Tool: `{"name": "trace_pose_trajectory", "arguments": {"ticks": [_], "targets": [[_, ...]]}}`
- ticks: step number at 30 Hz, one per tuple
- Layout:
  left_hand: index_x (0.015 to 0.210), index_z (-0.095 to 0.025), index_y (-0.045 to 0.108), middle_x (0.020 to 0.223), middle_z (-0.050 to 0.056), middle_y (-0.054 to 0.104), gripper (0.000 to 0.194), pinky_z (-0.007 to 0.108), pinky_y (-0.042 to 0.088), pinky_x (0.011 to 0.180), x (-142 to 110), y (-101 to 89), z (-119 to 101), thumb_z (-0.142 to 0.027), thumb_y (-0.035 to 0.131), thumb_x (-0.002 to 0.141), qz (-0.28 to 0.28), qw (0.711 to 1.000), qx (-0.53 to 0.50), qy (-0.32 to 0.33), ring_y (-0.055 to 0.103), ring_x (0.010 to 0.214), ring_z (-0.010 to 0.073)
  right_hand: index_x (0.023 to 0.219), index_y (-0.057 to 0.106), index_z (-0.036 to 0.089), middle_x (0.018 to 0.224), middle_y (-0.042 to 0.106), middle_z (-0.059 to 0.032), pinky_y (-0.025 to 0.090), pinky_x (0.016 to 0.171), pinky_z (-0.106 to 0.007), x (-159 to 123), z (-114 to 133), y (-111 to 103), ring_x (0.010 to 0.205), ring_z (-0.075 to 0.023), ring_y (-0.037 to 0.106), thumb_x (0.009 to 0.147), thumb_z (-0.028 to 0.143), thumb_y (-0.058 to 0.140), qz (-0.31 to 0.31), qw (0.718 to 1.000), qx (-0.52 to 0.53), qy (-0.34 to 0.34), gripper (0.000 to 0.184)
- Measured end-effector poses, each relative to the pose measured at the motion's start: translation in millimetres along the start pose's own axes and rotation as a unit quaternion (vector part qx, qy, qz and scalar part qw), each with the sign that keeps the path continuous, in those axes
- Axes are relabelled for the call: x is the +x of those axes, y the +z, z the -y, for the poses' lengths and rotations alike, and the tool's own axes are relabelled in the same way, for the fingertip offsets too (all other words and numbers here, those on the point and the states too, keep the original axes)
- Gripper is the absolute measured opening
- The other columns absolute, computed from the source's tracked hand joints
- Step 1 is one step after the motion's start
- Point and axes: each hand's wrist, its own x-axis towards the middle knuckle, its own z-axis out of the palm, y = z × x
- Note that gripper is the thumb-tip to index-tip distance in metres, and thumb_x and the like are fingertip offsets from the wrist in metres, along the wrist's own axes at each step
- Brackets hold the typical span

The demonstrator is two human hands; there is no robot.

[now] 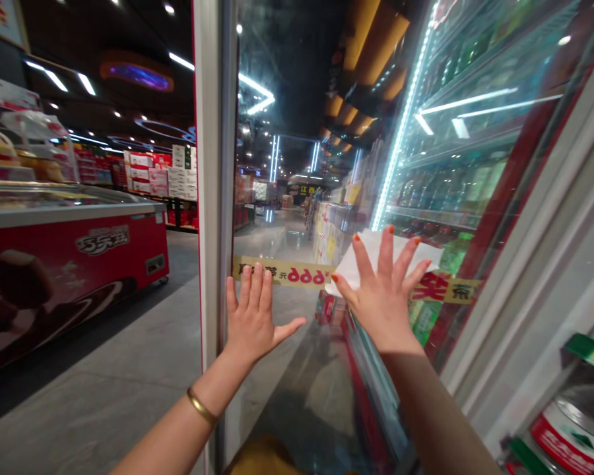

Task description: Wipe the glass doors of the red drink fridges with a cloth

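A glass door (297, 218) in a pale metal frame stands in front of me. My left hand (251, 313) lies flat near the door's left edge, fingers up and thumb out, over the end of a yellow printed strip (304, 276). A gold bangle (202, 404) circles that wrist. Spread wide, my right hand (383, 297) rests over a white sheet (430, 254), which looks like paper or a wipe, against the glass. Part of the sheet is hidden behind the palm and fingers.
A red ice cream freezer (74, 264) stands on the grey floor to the left. Stacked boxes (148, 175) line the background. At lower right, a large bottle with a red label (569, 435) sits by the fridge shelf. Bottles and lights show in the glass.
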Motion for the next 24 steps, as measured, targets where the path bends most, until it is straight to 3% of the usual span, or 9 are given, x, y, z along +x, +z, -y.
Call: {"name": "trace_pose_trajectory", "arguments": {"ticks": [4, 7, 10, 12, 15, 17, 19, 22, 24], "targets": [[0.176, -0.002, 0.014, 0.177, 0.030, 0.030, 0.123, 0.057, 0.003, 0.142, 0, 2.9, 4, -0.088, 0.051, 0.095, -0.022, 1.000, -0.007, 0.021, 0.008, 0.175, 0.0305, 0.178, 0.013, 0.043, 0.189, -0.010, -0.0073, 0.006, 0.118, -0.100, 41, 55, 1, 0.169, -0.0586, -0.011, 0.096, 0.060, 0.075, 0.014, 0.998, 0.041, -0.051, 0.105], [0.175, -0.001, 0.013, 0.180, 0.029, 0.024, 0.119, 0.056, 0.004, 0.142, -2, 5.6, 9, -0.091, 0.030, 0.098, -0.049, 0.998, -0.033, 0.035, 0.010, 0.175, 0.0302, 0.177, 0.018, 0.045, 0.190, 0.000, 0.0013, 0.004, 0.126, -0.093, 19, 86, 14, 0.171, -0.0485, -0.017, 0.096, 0.064, 0.072, 0.036, 0.983, 0.055, -0.174, 0.099], [0.176, -0.004, 0.014, 0.181, 0.026, 0.022, 0.110, 0.055, 0.004, 0.142, -3, 4.1, 11, -0.084, 0.027, 0.103, -0.037, 0.998, -0.041, 0.037, 0.009, 0.175, 0.0297, 0.175, 0.026, 0.046, 0.189, 0.002, 0.0038, 0.005, 0.130, -0.088, -21, 58, 18, 0.172, -0.0431, -0.018, 0.095, 0.066, 0.074, 0.024, 0.981, 0.034, -0.187, 0.095], [0.177, -0.009, 0.017, 0.183, 0.022, 0.021, 0.099, 0.053, 0.002, 0.142, -2, 0.0, 9, -0.076, 0.036, 0.106, -0.024, 0.998, -0.041, 0.034, 0.008, 0.175, 0.0287, 0.176, 0.023, 0.044, 0.189, -0.005, -0.0008, 0.009, 0.127, -0.091, -30, 19, 13, 0.172, -0.0463, -0.014, 0.096, 0.060, 0.076, 0.009, 0.993, 0.018, -0.119, 0.097], [0.177, -0.022, 0.024, 0.184, 0.014, 0.025, 0.081, 0.051, 0.008, 0.142, 6, -8.7, 3, -0.054, 0.053, 0.108, -0.029, 0.997, -0.072, -0.004, 0.015, 0.174, 0.0260, 0.179, 0.011, 0.039, 0.187, -0.017, -0.0082, 0.013, 0.118, -0.099, -10, -17, 0, 0.170, -0.0539, -0.013, 0.101, 0.049, 0.071, -0.016, 1.000, 0.004, 0.005, 0.099], [0.175, -0.028, 0.031, 0.182, 0.010, 0.031, 0.073, 0.051, 0.013, 0.142, 16, -12.8, -5, -0.041, 0.055, 0.108, -0.040, 0.993, -0.101, -0.034, 0.023, 0.172, 0.0251, 0.179, 0.009, 0.038, 0.188, -0.015, -0.0092, 0.011, 0.116, -0.101, 7, -9, -4, 0.169, -0.0561, -0.015, 0.103, 0.047, 0.068, -0.024, 0.999, 0.006, 0.035, 0.097], [0.173, -0.032, 0.036, 0.182, 0.007, 0.033, 0.069, 0.053, 0.015, 0.141, 30, -12.8, -13, -0.036, 0.055, 0.107, -0.047, 0.991, -0.120, -0.038, 0.027, 0.171, 0.0260, 0.178, 0.015, 0.041, 0.189, -0.007, -0.0068, 0.009, 0.119, -0.099, 9, 16, 0, 0.169, -0.0545, -0.018, 0.102, 0.051, 0.069, -0.019, 1.000, 0.011, 0.000, 0.094], [0.175, -0.034, 0.032, 0.184, 0.004, 0.026, 0.073, 0.057, 0.009, 0.142, 49, -5.3, -26, -0.038, 0.057, 0.107, -0.035, 0.993, -0.110, -0.009, 0.018, 0.174, 0.0283, 0.175, 0.028, 0.047, 0.190, 0.001, -0.0003, 0.010, 0.126, -0.093, -25, 40, 12, 0.170, -0.0497, -0.021, 0.097, 0.061, 0.072, 0.005, 0.996, 0.009, -0.093, 0.090], [0.176, -0.034, 0.027, 0.184, 0.003, 0.024, 0.079, 0.058, 0.002, 0.143, 56, 0.7, -31, -0.042, 0.060, 0.106, -0.017, 0.997, -0.081, 0.006, 0.010, 0.175, 0.0282, 0.174, 0.031, 0.048, 0.190, -0.001, 0.0007, 0.014, 0.126, -0.092, -58, 24, 16, 0.171, -0.0497, -0.018, 0.095, 0.066, 0.073, 0.013, 0.995, -0.004, -0.096, 0.091]]}}
